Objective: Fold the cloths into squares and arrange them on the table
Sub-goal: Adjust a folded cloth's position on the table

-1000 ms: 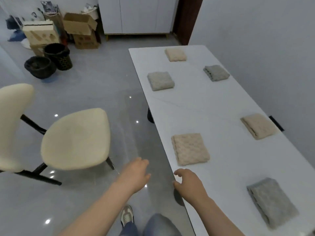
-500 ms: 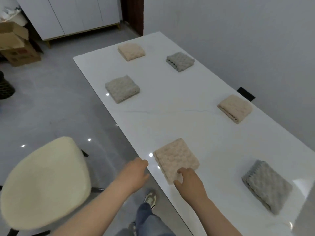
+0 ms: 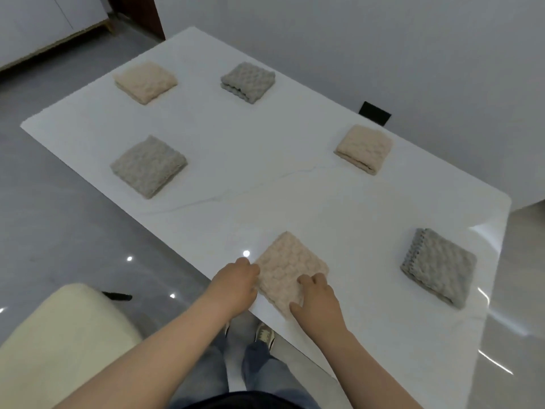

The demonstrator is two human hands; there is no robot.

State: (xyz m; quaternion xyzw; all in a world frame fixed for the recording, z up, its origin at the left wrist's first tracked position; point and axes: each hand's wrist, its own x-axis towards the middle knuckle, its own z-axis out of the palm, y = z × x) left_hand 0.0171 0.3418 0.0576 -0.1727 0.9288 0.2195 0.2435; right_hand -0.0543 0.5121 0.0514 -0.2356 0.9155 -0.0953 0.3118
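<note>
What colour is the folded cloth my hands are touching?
The folded textured cloth is beige; head view.

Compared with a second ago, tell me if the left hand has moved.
Yes. The left hand was left of the table, clear of its edge; now it is at that edge, gripping the near beige cloth.

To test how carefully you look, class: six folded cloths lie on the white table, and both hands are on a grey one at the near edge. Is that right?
Not quite. The head view shows the left hand and the right hand on a beige cloth, not a grey one. The rest of the statement stands.
</note>
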